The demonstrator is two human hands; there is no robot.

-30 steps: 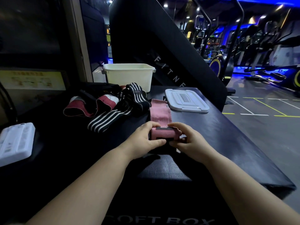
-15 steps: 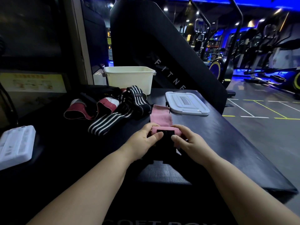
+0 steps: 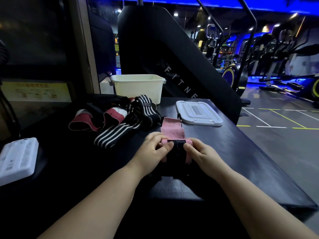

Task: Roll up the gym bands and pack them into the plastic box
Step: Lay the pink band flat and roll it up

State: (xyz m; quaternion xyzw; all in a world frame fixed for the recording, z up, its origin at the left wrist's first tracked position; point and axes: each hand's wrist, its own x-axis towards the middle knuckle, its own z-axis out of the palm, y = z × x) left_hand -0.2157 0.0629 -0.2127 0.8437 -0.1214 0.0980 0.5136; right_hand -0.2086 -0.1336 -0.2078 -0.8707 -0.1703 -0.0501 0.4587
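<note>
A pink gym band [image 3: 172, 128] lies on the black padded surface [image 3: 241, 161], its near end wound into a roll with a black label on top. My left hand [image 3: 153, 150] and my right hand [image 3: 203, 156] pinch the two ends of that roll between thumbs and fingers. The loose tail of the band stretches away from me. A heap of black-and-white striped bands [image 3: 120, 130] and dark red bands [image 3: 82, 121] lies at the left. The cream plastic box [image 3: 138, 88] stands open at the back. Its white lid [image 3: 198, 113] lies to the right.
A white ribbed plastic piece [image 3: 15, 161] rests at the left edge. Behind the box rises a black slanted machine panel [image 3: 164, 54]. The padded surface ends on the right, with gym floor [image 3: 284, 144] and exercise machines beyond.
The roll has grown and moved away from me along the band, so the flat pink tail is shorter. Both hands have kept their hold on the roll.
</note>
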